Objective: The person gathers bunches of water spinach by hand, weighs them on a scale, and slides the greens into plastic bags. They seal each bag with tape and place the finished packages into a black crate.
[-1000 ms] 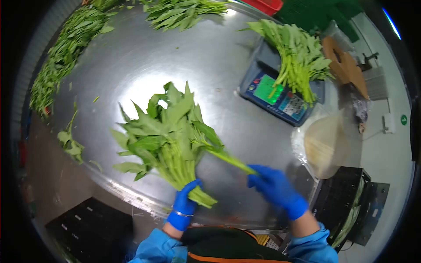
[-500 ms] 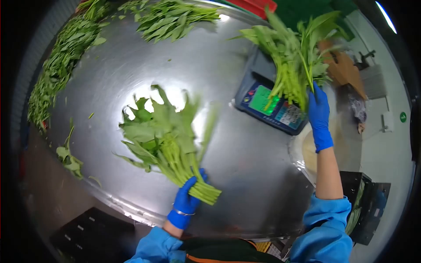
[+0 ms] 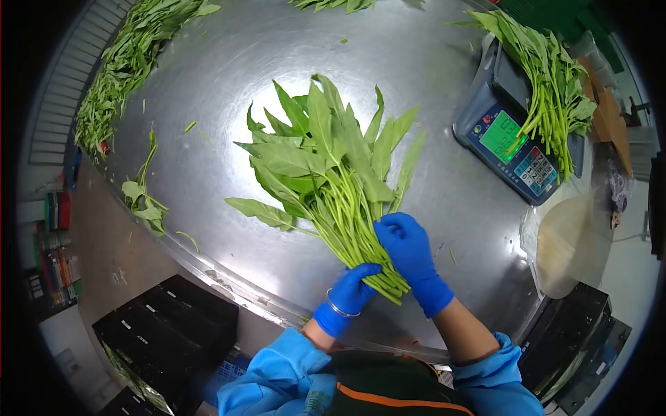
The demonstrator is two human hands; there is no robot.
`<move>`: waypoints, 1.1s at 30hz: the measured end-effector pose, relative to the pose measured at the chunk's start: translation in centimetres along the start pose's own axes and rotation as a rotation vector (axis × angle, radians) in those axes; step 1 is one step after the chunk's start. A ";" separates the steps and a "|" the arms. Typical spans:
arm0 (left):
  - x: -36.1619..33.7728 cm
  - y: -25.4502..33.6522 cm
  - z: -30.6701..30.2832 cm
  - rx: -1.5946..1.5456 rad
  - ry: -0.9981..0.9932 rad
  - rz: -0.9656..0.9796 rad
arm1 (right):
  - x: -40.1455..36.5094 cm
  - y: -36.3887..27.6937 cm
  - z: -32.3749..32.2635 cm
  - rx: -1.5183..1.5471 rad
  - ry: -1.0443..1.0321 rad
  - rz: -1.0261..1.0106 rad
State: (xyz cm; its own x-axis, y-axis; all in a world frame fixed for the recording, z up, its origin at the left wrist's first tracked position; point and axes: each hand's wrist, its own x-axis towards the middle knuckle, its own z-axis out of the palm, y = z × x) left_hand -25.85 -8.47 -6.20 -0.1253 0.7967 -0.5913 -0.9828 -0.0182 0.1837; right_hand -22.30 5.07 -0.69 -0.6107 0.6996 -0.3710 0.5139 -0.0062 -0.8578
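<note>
Back from the scale [image 3: 503, 142], the right grip [image 3: 409, 256] touches the greens [image 3: 336, 177], closure unclear; the left grip [image 3: 352, 291] clamps them.

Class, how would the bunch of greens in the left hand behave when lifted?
The bunch would probably flop at its broad, thin leaves; the long stems look stiffer. With no tie visible, it might splay if the left hand loosened.

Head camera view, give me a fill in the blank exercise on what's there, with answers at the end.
The left hand grips the bunch by its ____, not its leaves.
The right hand is gloved in ____.
The bracelet is on the ____ wrist.
The greens at the upper right rest on a digital ____.

Missing words: stems; blue; left; scale.
</note>
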 end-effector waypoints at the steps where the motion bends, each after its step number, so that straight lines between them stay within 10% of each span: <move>1: -0.1 0.1 0.6 -0.066 0.009 0.001 | 0.0 0.2 -0.4 0.333 0.009 0.206; 14: 0.5 0.9 3.8 -0.199 0.179 0.110 | -12.8 1.1 -5.2 1.018 0.131 0.489; 18: -2.5 8.2 7.7 -0.081 0.049 0.434 | -15.5 4.7 -6.1 0.698 0.356 0.619; 21: -6.0 15.5 14.9 0.406 0.010 0.690 | -10.6 1.4 -1.7 0.037 -0.209 -0.155; 23: -7.7 16.4 19.3 0.792 0.008 0.628 | -10.0 -2.3 1.8 -0.187 -0.021 -0.563; 29: -4.4 10.8 20.0 1.641 -0.326 -0.566 | -15.8 6.7 1.9 -0.164 -0.560 -0.201; 33: 0.1 22.1 11.4 1.939 0.117 -0.526 | -20.5 11.3 -5.3 -0.117 -0.388 -0.192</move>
State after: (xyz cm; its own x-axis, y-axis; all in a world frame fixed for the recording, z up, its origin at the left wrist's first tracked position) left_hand -46.05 -1.88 6.77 -0.0147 0.4688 -0.8832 0.4908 0.7730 0.4021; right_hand -0.79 -5.61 -0.85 -0.8712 0.3602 -0.3336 0.4199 0.1944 -0.8865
